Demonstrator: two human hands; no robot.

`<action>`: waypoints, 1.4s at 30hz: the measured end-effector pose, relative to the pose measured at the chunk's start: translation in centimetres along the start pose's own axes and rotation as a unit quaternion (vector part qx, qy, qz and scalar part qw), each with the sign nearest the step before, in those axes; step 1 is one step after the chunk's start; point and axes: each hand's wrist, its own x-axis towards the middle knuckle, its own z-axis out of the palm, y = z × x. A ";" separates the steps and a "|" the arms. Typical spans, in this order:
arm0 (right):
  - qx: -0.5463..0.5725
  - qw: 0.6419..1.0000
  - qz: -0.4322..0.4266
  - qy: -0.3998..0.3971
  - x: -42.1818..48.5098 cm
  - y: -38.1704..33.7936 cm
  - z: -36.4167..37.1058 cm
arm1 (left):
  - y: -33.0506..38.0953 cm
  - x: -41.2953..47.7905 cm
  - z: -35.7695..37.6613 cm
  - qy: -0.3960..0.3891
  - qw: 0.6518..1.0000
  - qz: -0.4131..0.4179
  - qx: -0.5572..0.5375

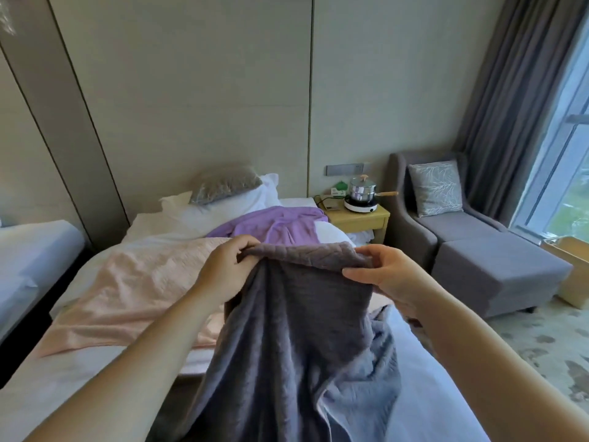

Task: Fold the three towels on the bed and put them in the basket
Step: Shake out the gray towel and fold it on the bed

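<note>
- While it hung by its upper hem, the grey towel draped down over the near part of the bed, its lower folds bunched on the sheet. Lifting it that way probably let the cloth fall straight so that its corners could be found.
- The left hand gripped the hem's left end with curled fingers, and the right hand pinched the right end between thumb and fingers. The hands stood fairly close together, so the hem sagged little.
- The pink towel lay spread and unfolded just left of the grey one, and the purple towel lay crumpled farther up, near the pillows.
- Bare sheet showed at the near left and near right, which I judged room enough for laying a towel flat.
- Past the bed's right edge stood a footstool. Beyond it was a pale container, possibly the basket, but too cut off by the frame to tell.
</note>
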 end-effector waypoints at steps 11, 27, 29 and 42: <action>-0.152 0.981 -0.115 -0.030 0.5 -4.8 5.4 | 2.5 -2.4 -4.7 -0.079 0.994 -0.073 0.003; 0.041 0.984 0.000 -0.176 -2.1 -0.9 7.4 | 3.8 -4.3 -1.9 0.041 0.988 -0.027 -0.145; 0.066 0.977 -0.007 -0.203 -2.3 -0.6 7.7 | 4.0 -4.1 -2.1 0.049 0.987 -0.021 -0.150; 0.141 0.975 -0.121 -0.124 -1.5 -4.3 9.5 | 3.8 -4.5 -4.1 -0.034 0.987 -0.098 -0.124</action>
